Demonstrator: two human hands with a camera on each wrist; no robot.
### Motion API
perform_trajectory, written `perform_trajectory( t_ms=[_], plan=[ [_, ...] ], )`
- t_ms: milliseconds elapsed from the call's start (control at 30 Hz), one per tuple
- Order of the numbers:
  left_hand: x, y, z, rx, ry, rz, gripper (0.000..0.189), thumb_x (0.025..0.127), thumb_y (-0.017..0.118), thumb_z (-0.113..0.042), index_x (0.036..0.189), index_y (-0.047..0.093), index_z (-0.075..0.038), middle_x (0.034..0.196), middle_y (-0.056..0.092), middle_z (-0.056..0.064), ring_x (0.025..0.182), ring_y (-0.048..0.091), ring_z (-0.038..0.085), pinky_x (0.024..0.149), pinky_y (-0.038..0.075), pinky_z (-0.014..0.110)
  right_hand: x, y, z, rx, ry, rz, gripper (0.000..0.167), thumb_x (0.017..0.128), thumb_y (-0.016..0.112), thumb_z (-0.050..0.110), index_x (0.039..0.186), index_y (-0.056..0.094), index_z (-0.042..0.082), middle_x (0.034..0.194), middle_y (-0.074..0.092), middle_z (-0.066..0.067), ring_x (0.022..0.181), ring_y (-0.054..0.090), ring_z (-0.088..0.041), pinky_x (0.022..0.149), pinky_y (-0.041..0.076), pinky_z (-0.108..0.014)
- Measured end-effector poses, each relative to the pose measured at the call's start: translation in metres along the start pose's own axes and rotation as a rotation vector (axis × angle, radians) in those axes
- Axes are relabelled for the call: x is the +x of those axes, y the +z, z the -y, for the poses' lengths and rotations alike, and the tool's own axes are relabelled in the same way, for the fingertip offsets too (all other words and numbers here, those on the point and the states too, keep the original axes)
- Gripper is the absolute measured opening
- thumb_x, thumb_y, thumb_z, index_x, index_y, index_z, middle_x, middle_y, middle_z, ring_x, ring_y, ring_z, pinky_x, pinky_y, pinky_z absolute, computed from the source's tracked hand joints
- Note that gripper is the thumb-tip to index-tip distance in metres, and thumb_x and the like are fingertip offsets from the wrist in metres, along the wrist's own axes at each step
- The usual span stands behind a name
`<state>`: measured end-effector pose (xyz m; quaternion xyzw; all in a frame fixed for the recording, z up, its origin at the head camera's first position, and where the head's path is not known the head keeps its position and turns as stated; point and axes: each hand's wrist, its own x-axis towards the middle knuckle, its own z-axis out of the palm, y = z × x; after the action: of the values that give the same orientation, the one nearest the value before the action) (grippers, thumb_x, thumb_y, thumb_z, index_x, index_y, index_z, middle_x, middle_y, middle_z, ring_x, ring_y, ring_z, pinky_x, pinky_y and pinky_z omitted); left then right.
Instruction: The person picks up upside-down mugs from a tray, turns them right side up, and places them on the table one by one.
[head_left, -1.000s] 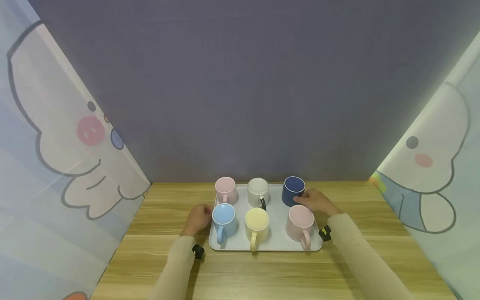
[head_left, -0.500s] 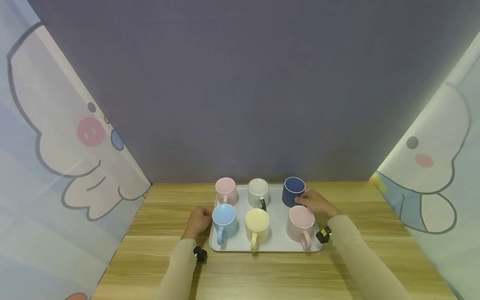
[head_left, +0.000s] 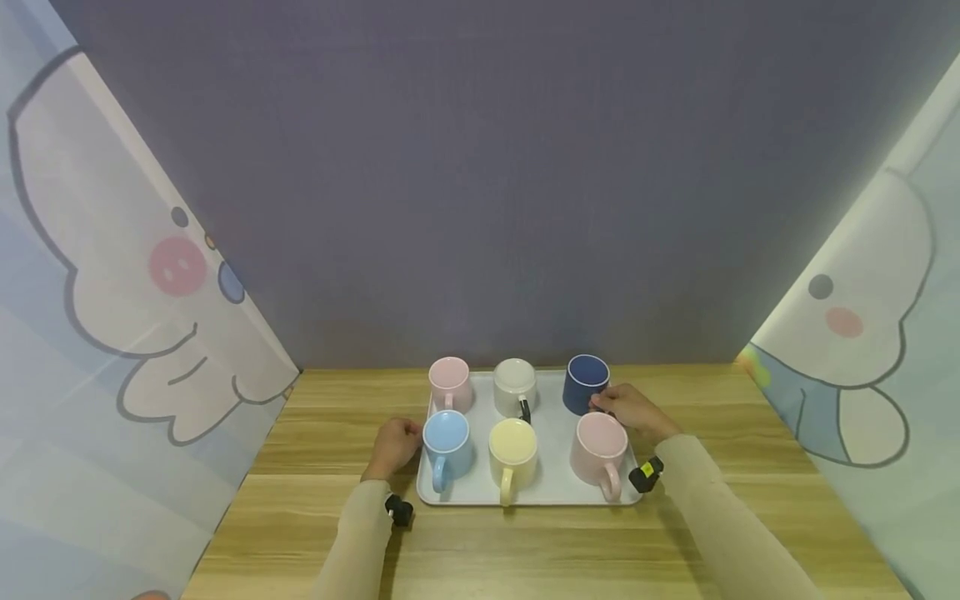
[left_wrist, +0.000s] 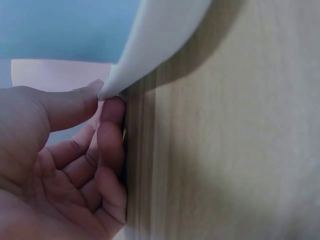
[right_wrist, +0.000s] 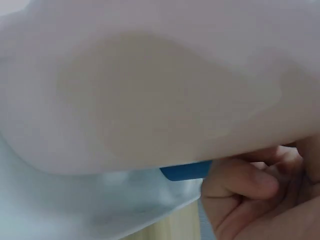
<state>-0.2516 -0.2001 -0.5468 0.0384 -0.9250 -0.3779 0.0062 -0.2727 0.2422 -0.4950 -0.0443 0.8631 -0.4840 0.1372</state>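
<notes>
In the head view a white tray (head_left: 551,492) carries mugs in two rows. My left hand (head_left: 395,446) is at its left side. The left wrist view shows my left thumb (left_wrist: 75,107) on top of the tray rim (left_wrist: 150,47) and curled fingers below, pinching it. A light blue mug (head_left: 447,450) stands just beside that hand. My right hand (head_left: 633,410) is at the navy mug (head_left: 581,392) in the back right corner, thumb and fingers closed where its handle sits, the handle mostly hidden. In the right wrist view a pink mug (right_wrist: 150,100) covers most of the navy one.
Also on the tray are a pale yellow mug (head_left: 513,454), a white mug (head_left: 514,390) with a dark handle, and another pink mug (head_left: 451,387) at back left. The tray rests on a wooden table (head_left: 525,550) before a grey wall (head_left: 480,183).
Both hands stay where they were, at the tray's left rim and at the navy mug. The right wrist turns slightly; the mugs keep their places on the tray.
</notes>
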Motion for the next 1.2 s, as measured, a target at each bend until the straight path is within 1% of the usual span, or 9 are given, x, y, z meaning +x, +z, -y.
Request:
perform_trajectory(
  t_ms=[100,200,500,600,667,733,833,1000,1200],
  plan=[
    [0.0,0.0,0.0,0.0,-0.001,-0.003,0.011,0.089,0.068,-0.008,0.086,0.074,0.0,0.084,0.073,0.012,0.075,0.062,0.021,0.067,0.049,0.033,0.0,0.001,-0.002,-0.018,0.022,-0.033,0.03,0.106,0.054,0.018,0.109,0.07,-0.008,0.101,0.073,-0.012,0.093,0.062,-0.018,0.08,0.05,-0.029],
    [0.0,0.0,-0.001,0.0,-0.007,-0.004,0.011,0.089,0.068,-0.009,0.086,0.074,-0.001,0.084,0.073,0.012,0.075,0.062,0.021,0.067,0.049,0.032,0.0,0.003,-0.004,-0.014,0.017,-0.058,0.03,0.106,0.052,0.018,0.109,0.069,-0.007,0.101,0.073,-0.012,0.093,0.063,-0.018,0.081,0.05,-0.029],
    [0.0,0.0,-0.003,-0.008,-0.024,-0.001,0.011,0.09,0.068,-0.01,0.086,0.073,0.0,0.084,0.071,0.012,0.075,0.061,0.021,0.065,0.049,0.032,-0.001,0.006,-0.004,0.058,-0.013,-0.126,0.028,0.107,0.051,0.012,0.112,0.065,-0.011,0.098,0.071,-0.014,0.088,0.064,-0.013,0.076,0.054,-0.023],
    [0.0,0.0,-0.003,0.0,-0.015,-0.005,0.01,0.089,0.068,-0.009,0.086,0.073,0.0,0.084,0.071,0.012,0.074,0.061,0.021,0.065,0.049,0.033,-0.001,0.007,-0.003,0.057,-0.028,-0.133,0.028,0.107,0.05,0.014,0.11,0.065,-0.01,0.096,0.069,-0.012,0.085,0.06,-0.013,0.073,0.052,-0.023],
    [0.0,0.0,-0.002,0.002,-0.017,-0.008,0.01,0.089,0.068,-0.009,0.086,0.073,0.0,0.083,0.071,0.012,0.074,0.061,0.021,0.065,0.049,0.032,-0.002,0.007,-0.001,0.071,-0.03,-0.139,0.028,0.108,0.05,0.015,0.109,0.064,-0.009,0.093,0.066,-0.009,0.08,0.056,-0.013,0.068,0.05,-0.023],
    [-0.001,0.001,-0.001,0.004,-0.016,-0.01,0.01,0.089,0.068,-0.008,0.085,0.073,0.0,0.083,0.071,0.011,0.074,0.06,0.021,0.065,0.048,0.032,-0.003,0.006,0.001,0.082,-0.035,-0.143,0.029,0.108,0.049,0.017,0.108,0.064,-0.008,0.091,0.064,-0.007,0.073,0.052,-0.013,0.062,0.046,-0.024],
    [-0.002,0.001,-0.001,0.001,-0.018,-0.01,0.01,0.089,0.068,-0.008,0.085,0.072,-0.001,0.082,0.07,0.011,0.074,0.06,0.021,0.065,0.048,0.031,-0.006,0.004,0.007,0.083,-0.047,-0.166,0.029,0.108,0.05,0.02,0.105,0.064,-0.005,0.089,0.063,-0.006,0.069,0.048,-0.013,0.059,0.042,-0.025],
    [-0.003,0.001,-0.002,-0.001,-0.021,-0.01,0.01,0.089,0.067,-0.008,0.085,0.072,0.0,0.082,0.07,0.011,0.073,0.06,0.021,0.063,0.047,0.031,-0.015,0.001,0.021,0.068,-0.061,-0.189,0.029,0.108,0.051,0.025,0.102,0.064,0.0,0.09,0.062,-0.006,0.072,0.046,-0.014,0.061,0.04,-0.027],
    [-0.003,0.001,-0.002,0.009,-0.016,-0.019,0.011,0.089,0.067,-0.008,0.086,0.073,0.0,0.082,0.071,0.011,0.074,0.061,0.021,0.064,0.048,0.032,-0.023,-0.001,0.037,0.036,-0.092,-0.206,0.032,0.109,0.05,0.027,0.1,0.063,0.0,0.09,0.062,-0.01,0.072,0.045,-0.013,0.063,0.039,-0.026]
  ],
)
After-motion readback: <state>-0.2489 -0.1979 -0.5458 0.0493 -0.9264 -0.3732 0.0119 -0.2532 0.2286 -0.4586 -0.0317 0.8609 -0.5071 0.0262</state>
